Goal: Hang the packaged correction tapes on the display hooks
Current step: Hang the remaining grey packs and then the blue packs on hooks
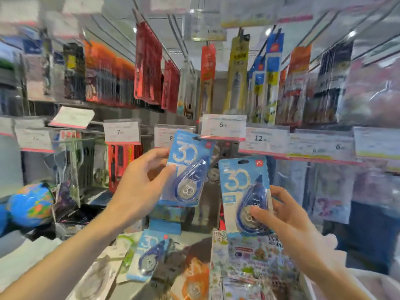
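At 9 o'clock from centre, our left hand [138, 182] pinches a packaged correction tape [187, 169] by its left edge, thumb in front, fingers behind. We hold it by the edge so the hang slot at the card's top stays free. The pack is tilted clockwise, its top corner up at the display hook [213, 137], which sits just under the price tag marked 6 [224, 126]. We cannot tell if the slot is on the hook yet; the frame is blurred there. Our guess: this pack is mid-threading.

At 4 o'clock, our right hand [287, 215] grips a second correction tape pack [245, 195] low down, thumb on the blister, fingers curled behind. It stands upright, clear of the rack, slot unobstructed. It reads as parked, waiting its turn.

At 6 o'clock, a third correction tape pack [151, 254] lies flat on the counter pile [249, 267] of mixed stationery, untouched by either hand.

Count: three blue packs in view, two in hand and one lying down. Two hands, both clamped. One target hook that we can make out. Other hooks around it carry other goods. A globe [30, 204] sits at 8 o'clock, not involved.
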### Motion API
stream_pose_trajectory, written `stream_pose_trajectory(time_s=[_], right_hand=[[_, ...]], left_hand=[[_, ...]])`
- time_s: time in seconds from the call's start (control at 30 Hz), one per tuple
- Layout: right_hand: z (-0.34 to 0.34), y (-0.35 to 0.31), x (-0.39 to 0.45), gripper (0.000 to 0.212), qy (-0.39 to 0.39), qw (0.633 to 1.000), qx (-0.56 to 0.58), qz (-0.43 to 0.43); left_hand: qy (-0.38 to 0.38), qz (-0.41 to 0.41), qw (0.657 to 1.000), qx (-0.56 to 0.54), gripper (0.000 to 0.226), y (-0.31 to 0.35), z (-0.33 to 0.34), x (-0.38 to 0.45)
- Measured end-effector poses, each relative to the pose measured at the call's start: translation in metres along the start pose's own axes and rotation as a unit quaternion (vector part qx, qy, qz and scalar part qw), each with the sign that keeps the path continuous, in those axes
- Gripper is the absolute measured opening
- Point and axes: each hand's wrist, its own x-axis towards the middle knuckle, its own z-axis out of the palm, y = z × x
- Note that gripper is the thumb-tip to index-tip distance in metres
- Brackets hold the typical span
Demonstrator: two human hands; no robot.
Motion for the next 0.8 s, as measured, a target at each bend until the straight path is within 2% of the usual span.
stream_pose_trajectory(time_s=[0.07, 0.2, 0.3, 0.6, 0.8], right_hand=[[0.000, 0.000, 0.003, 0.029, -0.004, 1.000, -0.002, -0.004], [0.000, 0.001, 0.010, 0.036, -0.018, 1.000, 0.000, -0.006], [0.002, -0.001, 0.013, 0.031, -0.023, 1.000, -0.005, -0.013], [0.018, -0.001, 0.022, 0.032, -0.017, 0.998, -0.036, -0.058], [0.033, 0.000, 0.034, 0.045, -0.006, 0.997, -0.020, -0.076]], left_hand=[[-0.002, 0.014, 1.000, 0.005, 0.028, 0.006, -0.006, 0.004], [-0.004, 0.043, 0.999, 0.028, 0.038, 0.011, -0.015, 0.008], [-0.015, 0.056, 0.997, 0.042, 0.042, 0.016, -0.019, 0.013], [-0.044, 0.105, 0.989, 0.096, 0.041, 0.032, -0.040, 0.037], [-0.036, 0.102, 0.989, 0.105, 0.038, 0.024, -0.042, 0.042]])
